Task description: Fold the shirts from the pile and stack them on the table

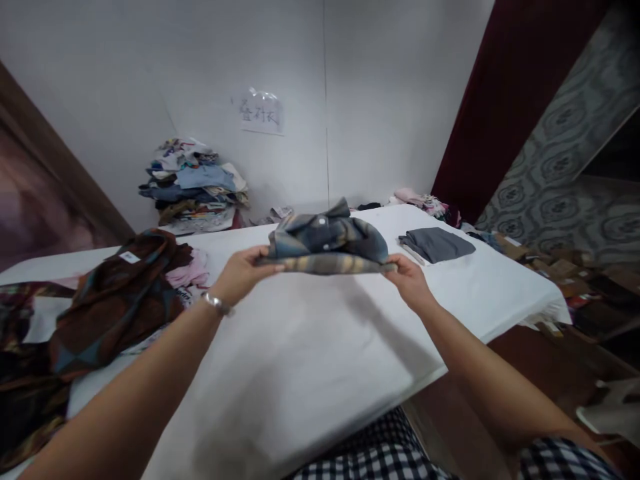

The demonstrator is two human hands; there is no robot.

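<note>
A folded plaid shirt [327, 240] in blue, grey and tan hangs level above the white-covered table [310, 333], its collar at the far side and small pale buttons facing up. My left hand [245, 270] pinches its left edge, thumb along the near side. At the opposite end, my right hand [407, 280] has the right corner between thumb and fingers. Both hands are closed on the cloth. The shirt casts a shadow on the cover below.
To the right lies a folded dark grey garment [437, 245]. A tall clothes stack [195, 183] stands against the wall at the back left. Brown patterned clothing [120, 300] is heaped on the left, and a pink pile [420, 199] sits at the back right.
</note>
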